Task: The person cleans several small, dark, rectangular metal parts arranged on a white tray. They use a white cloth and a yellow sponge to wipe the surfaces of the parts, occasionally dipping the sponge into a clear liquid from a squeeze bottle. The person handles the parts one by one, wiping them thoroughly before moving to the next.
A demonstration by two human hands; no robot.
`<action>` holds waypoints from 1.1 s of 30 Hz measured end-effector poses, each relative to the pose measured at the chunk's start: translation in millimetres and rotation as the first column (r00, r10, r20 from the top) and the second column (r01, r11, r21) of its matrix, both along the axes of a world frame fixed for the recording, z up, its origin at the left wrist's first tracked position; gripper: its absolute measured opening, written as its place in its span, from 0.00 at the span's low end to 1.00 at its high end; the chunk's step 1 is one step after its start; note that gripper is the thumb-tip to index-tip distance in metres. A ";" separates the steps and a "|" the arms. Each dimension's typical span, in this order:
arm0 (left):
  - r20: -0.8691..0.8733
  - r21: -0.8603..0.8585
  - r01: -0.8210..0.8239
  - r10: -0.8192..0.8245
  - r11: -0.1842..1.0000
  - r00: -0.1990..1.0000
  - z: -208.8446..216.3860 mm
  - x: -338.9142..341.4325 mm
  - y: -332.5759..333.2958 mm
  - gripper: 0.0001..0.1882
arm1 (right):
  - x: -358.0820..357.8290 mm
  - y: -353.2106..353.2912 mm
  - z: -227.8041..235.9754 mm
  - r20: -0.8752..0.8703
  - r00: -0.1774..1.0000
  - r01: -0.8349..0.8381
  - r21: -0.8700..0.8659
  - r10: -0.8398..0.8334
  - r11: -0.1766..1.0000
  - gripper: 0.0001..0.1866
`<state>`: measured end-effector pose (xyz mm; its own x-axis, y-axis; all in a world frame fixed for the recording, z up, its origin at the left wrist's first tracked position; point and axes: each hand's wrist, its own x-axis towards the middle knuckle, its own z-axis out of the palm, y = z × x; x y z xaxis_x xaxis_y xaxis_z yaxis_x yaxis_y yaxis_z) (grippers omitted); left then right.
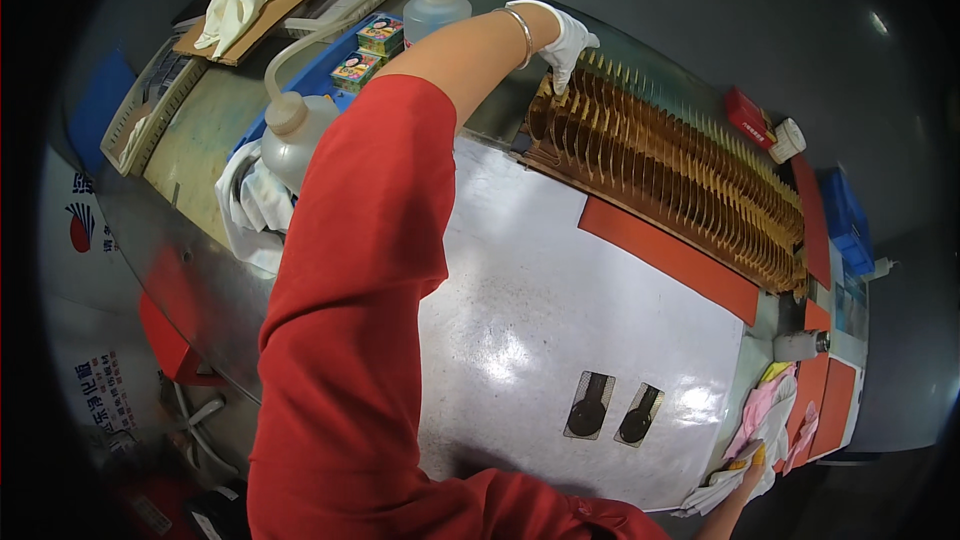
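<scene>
My left hand, in a white glove with a bangle at the wrist, bends over the far left end of a long brown rack. Its thumb and fingers grip that end; whether they also pinch a piece there is hidden. Many thin upright round pieces fill the rack in rows. At the lower right, my right hand is at a crumpled white and pink cloth, its fingers hidden. Between my arms, two small flat dark pieces with round ends lie on the white work sheet.
Squeeze bottles and a blue tray with small boxes stand at the left. White baskets sit beyond. A red box, a blue bin and a metal bottle line the right.
</scene>
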<state>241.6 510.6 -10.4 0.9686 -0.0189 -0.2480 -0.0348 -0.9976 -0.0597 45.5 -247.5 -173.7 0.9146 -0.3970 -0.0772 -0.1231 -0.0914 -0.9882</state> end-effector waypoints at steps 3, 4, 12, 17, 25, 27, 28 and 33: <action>-0.001 -0.006 -0.034 0.034 0.999 0.999 8.7 -9.8 0.7 0.56 | 7.4 -11.5 -4.8 -0.015 0.997 -0.070 0.001 0.070 0.998 0.11; 0.017 -0.028 -0.013 0.013 1.000 1.000 13.6 -12.0 1.4 0.54 | 7.6 -14.5 -4.1 -0.029 0.996 -0.084 -0.007 0.084 0.996 0.11; 0.238 -0.168 -0.073 0.112 0.983 0.965 60.0 -24.8 5.8 0.48 | -0.3 -7.7 2.4 -0.035 0.993 -0.109 -0.026 0.108 0.994 0.09; 0.340 -0.341 -0.063 0.186 0.938 0.922 16.7 -30.5 -0.9 0.52 | 7.0 2.7 -1.6 0.006 0.995 -0.099 0.016 0.099 0.995 0.10; 0.263 -0.391 -0.028 0.141 0.920 0.954 -6.8 -30.7 -7.4 0.51 | 10.3 -38.1 -24.1 -0.002 0.990 -0.140 -0.034 0.140 0.990 0.12; 0.290 -0.406 0.000 0.129 0.914 0.948 -7.8 -25.1 -3.9 0.50 | 7.8 -25.7 -14.4 -0.058 0.991 -0.122 -0.020 0.120 0.992 0.12; 0.373 -0.491 0.049 0.159 0.870 0.914 -9.4 -26.9 -9.9 0.49 | 0.3 -25.7 -10.4 -0.052 0.994 -0.102 -0.005 0.101 0.995 0.12; 0.685 -0.474 0.026 0.350 0.880 0.639 36.8 -128.7 -80.4 0.41 | 18.6 -22.4 -13.7 -0.049 0.992 -0.119 -0.043 0.117 0.992 0.13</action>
